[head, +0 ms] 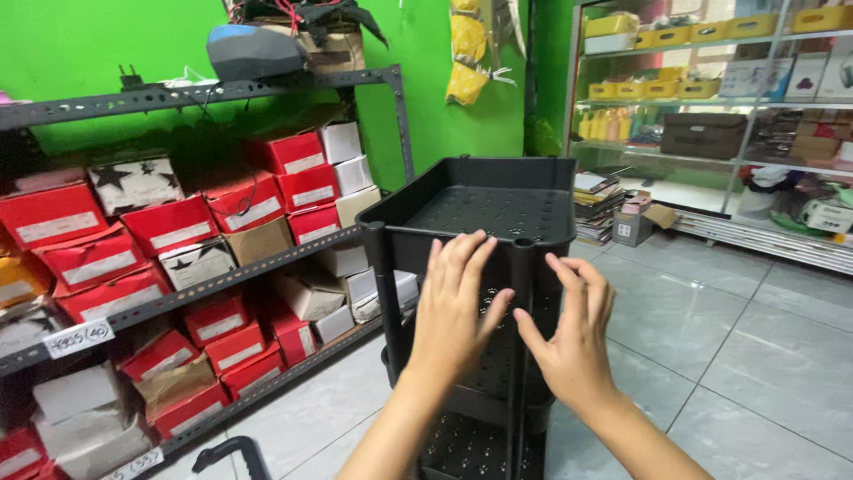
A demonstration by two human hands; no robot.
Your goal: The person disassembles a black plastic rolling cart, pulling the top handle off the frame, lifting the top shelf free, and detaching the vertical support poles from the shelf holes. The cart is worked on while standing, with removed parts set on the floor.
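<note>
A: We've got both hands up at the black tiered cart, which stands on the tiled floor just right of the shoe rack.

B: Finger state?

A: Left hand: fingers straight, close together, tips on the front rim of the top tray. Right hand: fingers loosely spread and slightly curled, just beside the front corner post. Neither pinches anything. Whether the right one touches the post, we cannot tell.

B: So which step?

A: Our read: steadying or seating the top tray on its posts, contact only, no grip taken. A next move would call for a firm hold on both sides of the rim and even pressure, so the tray sits level.

B: Counts?

A: One cart. We see three trays: top one, a middle one behind the hands, a bottom one at the frame's lower edge. Two front posts show. Two hands, both ours. Shoe boxes on the rack: dozens, mostly red, some white; too many hidden for an exact number.
</note>
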